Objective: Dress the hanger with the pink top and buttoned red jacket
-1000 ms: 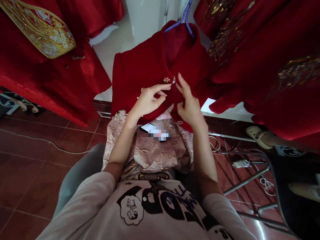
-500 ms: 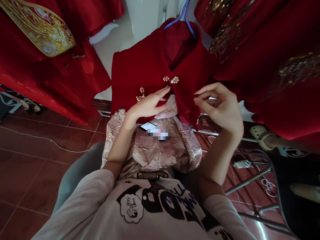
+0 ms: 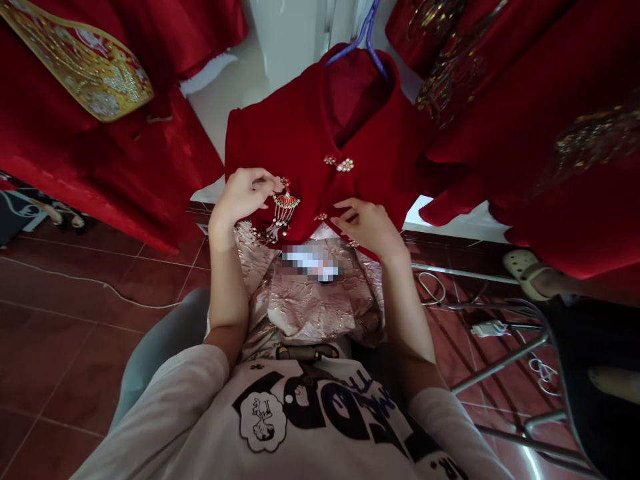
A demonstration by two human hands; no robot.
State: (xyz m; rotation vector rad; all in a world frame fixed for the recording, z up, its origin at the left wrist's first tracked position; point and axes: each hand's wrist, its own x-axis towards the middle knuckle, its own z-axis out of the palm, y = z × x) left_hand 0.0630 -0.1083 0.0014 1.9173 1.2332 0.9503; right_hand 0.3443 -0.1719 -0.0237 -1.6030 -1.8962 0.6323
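Observation:
A red jacket [image 3: 300,133] hangs in front of me on a purple hanger [image 3: 370,37], with flower-shaped bead-and-metal buttons [image 3: 345,165] at the neck opening. On its left chest is a fan-shaped tassel brooch [image 3: 286,201] with hanging bead strands. My left hand [image 3: 240,197] pinches the brooch near its top. Over the jacket's lower front is my right hand [image 3: 367,227], fingers bent and apart, tips beside a small lower button [image 3: 321,217]. Whether they touch the cloth I cannot tell. Pink brocade fabric [image 3: 310,310] lies across my lap, with a partly blurred phone [image 3: 313,263] on it.
Red embroidered garments [image 3: 115,73] hang on the left, and more red garments [image 3: 525,133] on the right. A metal-framed chair [image 3: 505,360], a white plug [image 3: 490,328] with cables, and another person's clog [image 3: 525,270] are at the right. A cable [image 3: 115,293] crosses the tiled floor.
My left hand has moved left from the jacket's middle onto the brooch. My right hand has come down and left, nearer the lower front opening. The jacket's lower front now hangs flatter.

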